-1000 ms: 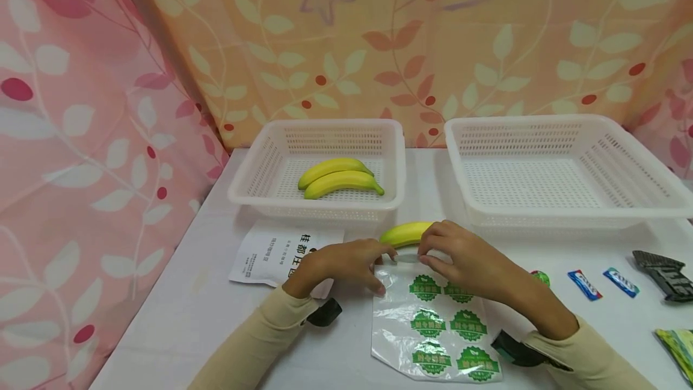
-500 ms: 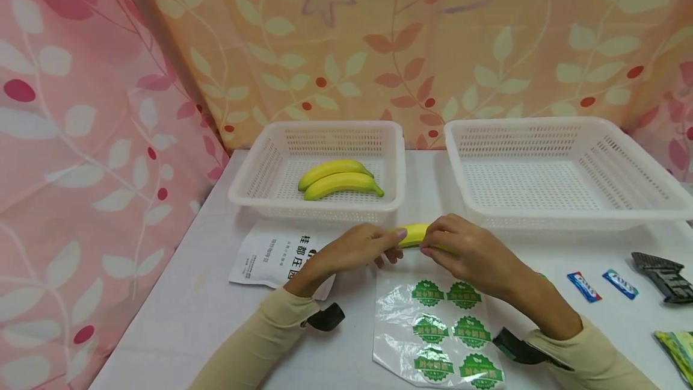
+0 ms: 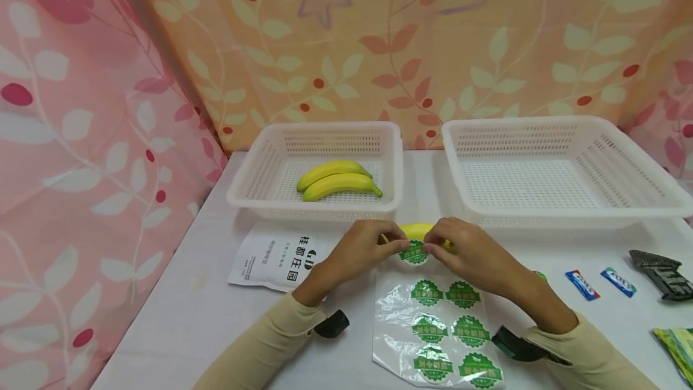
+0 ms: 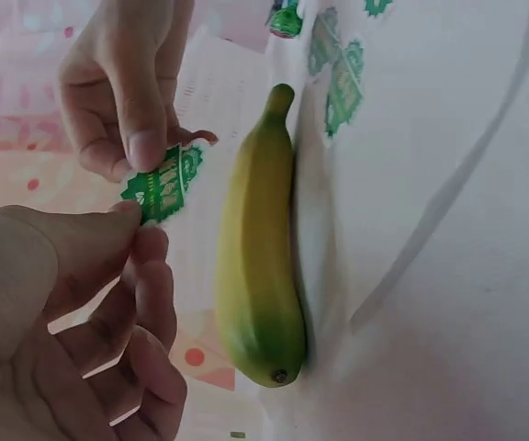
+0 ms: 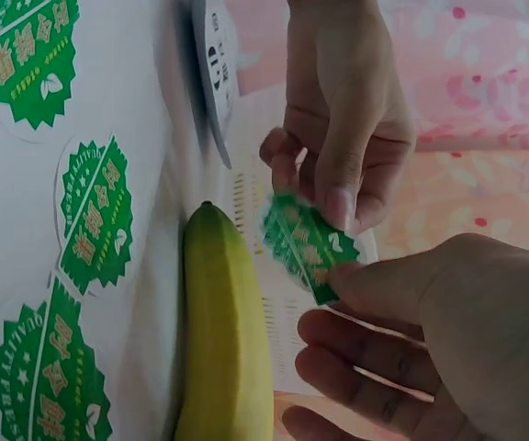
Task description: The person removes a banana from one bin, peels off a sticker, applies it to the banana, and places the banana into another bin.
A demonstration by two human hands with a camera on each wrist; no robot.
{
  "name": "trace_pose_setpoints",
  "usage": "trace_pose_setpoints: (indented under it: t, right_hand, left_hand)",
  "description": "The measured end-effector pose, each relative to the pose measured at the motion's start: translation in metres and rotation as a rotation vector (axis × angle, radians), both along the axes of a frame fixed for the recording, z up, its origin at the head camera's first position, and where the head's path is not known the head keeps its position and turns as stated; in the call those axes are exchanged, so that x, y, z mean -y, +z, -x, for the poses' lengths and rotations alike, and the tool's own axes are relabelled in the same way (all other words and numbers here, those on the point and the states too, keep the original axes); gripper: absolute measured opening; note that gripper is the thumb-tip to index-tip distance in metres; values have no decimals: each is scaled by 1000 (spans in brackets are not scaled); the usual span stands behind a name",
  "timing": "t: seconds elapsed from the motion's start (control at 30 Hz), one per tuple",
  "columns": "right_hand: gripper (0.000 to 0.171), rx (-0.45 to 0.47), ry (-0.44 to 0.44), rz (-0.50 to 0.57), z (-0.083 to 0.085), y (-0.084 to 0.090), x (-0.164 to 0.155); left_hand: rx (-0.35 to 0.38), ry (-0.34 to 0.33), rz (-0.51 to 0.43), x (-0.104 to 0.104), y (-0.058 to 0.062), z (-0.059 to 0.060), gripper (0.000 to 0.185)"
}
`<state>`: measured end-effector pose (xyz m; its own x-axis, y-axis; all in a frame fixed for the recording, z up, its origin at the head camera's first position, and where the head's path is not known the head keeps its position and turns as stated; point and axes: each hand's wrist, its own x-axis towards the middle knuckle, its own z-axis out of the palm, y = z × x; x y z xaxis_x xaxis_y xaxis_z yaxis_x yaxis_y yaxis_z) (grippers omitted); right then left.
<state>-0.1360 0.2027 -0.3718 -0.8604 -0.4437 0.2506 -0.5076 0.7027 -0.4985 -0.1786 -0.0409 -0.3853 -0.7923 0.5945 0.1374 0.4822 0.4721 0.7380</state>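
A green scalloped sticker (image 3: pixel 414 252) is stretched between my two hands, just in front of a yellow banana (image 3: pixel 417 232) on the table. My left hand (image 3: pixel 361 251) pinches its left edge between thumb and index finger. The opposite edge is pinched by my right hand (image 3: pixel 470 253). In the left wrist view the sticker (image 4: pixel 165 184) hangs beside the banana (image 4: pixel 263 248), apart from it. The right wrist view shows printed lettering on the sticker (image 5: pixel 303 243). Below the hands lies a clear sticker sheet (image 3: pixel 395 330) with several more green stickers.
Two bananas (image 3: pixel 340 184) lie in the left white basket (image 3: pixel 314 204); another white basket (image 3: pixel 563 214) stands at the back right. A white pouch (image 3: pixel 265 257) is left of my hands. Small wrapped candies (image 3: pixel 582 285) and a black object (image 3: pixel 663 274) lie at right.
Both hands have come off the sheet's upper edge and over to the banana. A green sticker now shows between their fingertips, with the left hand turned toward it.
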Motion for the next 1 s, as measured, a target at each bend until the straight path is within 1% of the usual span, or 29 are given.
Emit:
trace_pose_setpoints:
  t: [0.1, 0.17, 0.3, 0.43, 0.53, 0.63, 0.77, 0.93, 1.0]
  right_hand:
    - [5, 20, -38, 56, 2, -3, -2]
    - [3, 28, -86, 86, 3, -6, -3]
    - [5, 63, -189, 121, 6, -11, -4]
    - [7, 103, -263, 135, 12, -15, -5]
    - [8, 114, -289, 143, 15, -18, -6]
    - [10, 123, -299, 157, 17, -21, -7]
    - [12, 135, -298, 172, 18, -25, -8]
    - [11, 147, -285, 179, 18, -27, -8]
    - [11, 151, -275, 180, 18, -26, -8]
  left_hand:
    - [-78, 10, 47, -4, -3, -2, 19]
    - [-130, 15, 88, -6, -4, -4, 26]
    - [-198, 5, 150, -12, -9, -6, 45]
    - [-197, 11, 212, -17, -12, -7, 64]
    - [-192, 15, 240, -20, -12, -5, 70]
    - [-181, 10, 247, -24, -13, 0, 69]
    - [-167, 5, 261, -31, -16, 7, 63]
    - [-164, 9, 285, -36, -18, 9, 56]
    - [-175, 16, 286, -36, -18, 9, 54]
